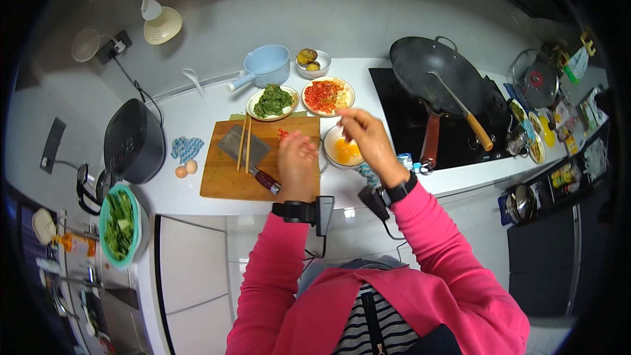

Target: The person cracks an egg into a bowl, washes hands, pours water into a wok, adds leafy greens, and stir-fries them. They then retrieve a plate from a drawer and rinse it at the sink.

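Over the right edge of the wooden cutting board (pixel 217 182) is my left hand (pixel 297 165), blurred, its grip unclear. My right hand (pixel 369 143) hovers above the rim of a glass bowl (pixel 329 153), fingers bent inward; whether anything is between them does not show. Raw egg yolks (pixel 346 151) lie in that bowl. A cleaver (pixel 231 144) rests on the board, with wooden chopsticks (pixel 248 150) across its blade. Red chopped pepper bits (pixel 282 133) sit near my left fingertips.
Behind stand chopped greens (pixel 272 101), chopped red pepper (pixel 323 96) and a blue pan (pixel 267 66). A wok (pixel 419 71) with a wooden-handled ladle or spatula (pixel 478 130) occupies the cooktop (pixel 394 113). Leftward are two eggs (pixel 186 169), a black appliance (pixel 133 143) and a turquoise basket (pixel 141 214) of leaves.
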Available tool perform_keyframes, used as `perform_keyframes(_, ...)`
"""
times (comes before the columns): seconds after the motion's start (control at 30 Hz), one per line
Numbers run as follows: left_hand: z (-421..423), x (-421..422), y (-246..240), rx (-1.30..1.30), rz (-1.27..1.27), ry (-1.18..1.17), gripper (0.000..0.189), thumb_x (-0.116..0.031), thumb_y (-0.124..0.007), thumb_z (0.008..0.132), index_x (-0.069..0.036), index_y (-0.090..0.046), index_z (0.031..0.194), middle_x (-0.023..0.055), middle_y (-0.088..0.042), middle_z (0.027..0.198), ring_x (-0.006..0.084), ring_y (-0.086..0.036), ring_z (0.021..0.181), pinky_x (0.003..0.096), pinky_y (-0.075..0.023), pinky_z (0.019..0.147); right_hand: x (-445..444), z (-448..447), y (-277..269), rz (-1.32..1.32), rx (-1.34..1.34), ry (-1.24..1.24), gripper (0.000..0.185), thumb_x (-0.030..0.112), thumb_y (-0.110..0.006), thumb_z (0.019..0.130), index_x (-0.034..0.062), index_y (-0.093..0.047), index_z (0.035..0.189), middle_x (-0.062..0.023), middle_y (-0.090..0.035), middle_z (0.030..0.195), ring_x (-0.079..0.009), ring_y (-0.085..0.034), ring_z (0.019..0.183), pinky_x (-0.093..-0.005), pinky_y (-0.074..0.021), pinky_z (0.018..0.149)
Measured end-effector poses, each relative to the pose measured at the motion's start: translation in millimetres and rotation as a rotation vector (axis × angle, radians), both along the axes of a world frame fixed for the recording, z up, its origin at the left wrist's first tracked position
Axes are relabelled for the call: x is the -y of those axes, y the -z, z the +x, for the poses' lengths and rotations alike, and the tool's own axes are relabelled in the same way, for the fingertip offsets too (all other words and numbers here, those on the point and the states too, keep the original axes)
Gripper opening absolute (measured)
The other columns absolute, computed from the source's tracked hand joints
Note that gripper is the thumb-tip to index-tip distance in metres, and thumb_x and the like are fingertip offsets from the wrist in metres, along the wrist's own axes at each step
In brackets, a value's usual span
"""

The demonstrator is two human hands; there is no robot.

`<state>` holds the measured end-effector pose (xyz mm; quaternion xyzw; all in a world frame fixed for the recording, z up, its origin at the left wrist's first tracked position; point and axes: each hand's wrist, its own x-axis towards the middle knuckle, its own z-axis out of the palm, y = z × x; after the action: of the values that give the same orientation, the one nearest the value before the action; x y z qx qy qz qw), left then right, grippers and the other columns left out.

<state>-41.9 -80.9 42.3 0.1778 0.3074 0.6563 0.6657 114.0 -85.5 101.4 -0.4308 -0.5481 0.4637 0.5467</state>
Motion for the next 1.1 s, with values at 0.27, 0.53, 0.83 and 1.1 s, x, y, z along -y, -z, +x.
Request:
perform_keyframes(0.27, 24, -20, 39, 0.106, -0.184, 0.514, 0.039, -0.034, -0.044, 0.093, -0.003, -0.047, 0.115, 0.0139, -0.055, 0.11, 0.0273, -0.056, 0.099, 0.0413, -0.0447, 0.085, -136, 0, 32, -0.252, 0.098, 0.306, 0.021, 0.009, -0.056, 0.087, 0.002, -0.062, 0.107, -0.0043, -0.062, 0.083, -0.0118, -0.057, 0.069, -0.0247, -0.0502, 0.061)
perform_keyframes(0.53, 38, -59, 35, 0.232, -0.269, 0.573, 0.048, -0.043, -0.036, 0.096, -0.006, -0.041, 0.125, 0.0141, -0.051, 0.118, 0.0274, -0.049, 0.109, 0.0438, -0.0374, 0.096, -219, 27, 99, -0.508, 0.809, 0.341, 0.02, 0.003, -0.059, 0.078, 0.0096, -0.071, 0.093, -0.0166, -0.068, 0.091, -0.0255, -0.067, 0.085, -0.0322, -0.0505, 0.079)
perform_keyframes(0.83, 48, -89, 48, 0.285, -0.388, 0.517, 0.043, -0.037, -0.046, 0.093, -0.005, -0.041, 0.12, 0.0135, -0.049, 0.117, 0.027, -0.048, 0.108, 0.0435, -0.0374, 0.097, -246, 23, 128, -0.306, 1.234, 0.174, 0.05, 0.002, -0.067, 0.07, 0.0079, -0.059, 0.119, -0.0184, -0.062, 0.111, -0.0299, -0.06, 0.103, -0.033, -0.0475, 0.09)
perform_keyframes(1.1, 49, -99, 52, 0.322, -0.426, 0.506, 0.038, -0.035, -0.045, 0.094, -0.004, -0.045, 0.116, 0.0127, -0.052, 0.113, 0.0268, -0.05, 0.105, 0.0433, -0.0393, 0.097, -259, 30, 141, -0.395, 1.287, 0.077, 0.045, 0.013, -0.071, 0.066, 0.0062, -0.059, 0.109, -0.0186, -0.057, 0.113, -0.0328, -0.059, 0.101, -0.0349, -0.049, 0.087)
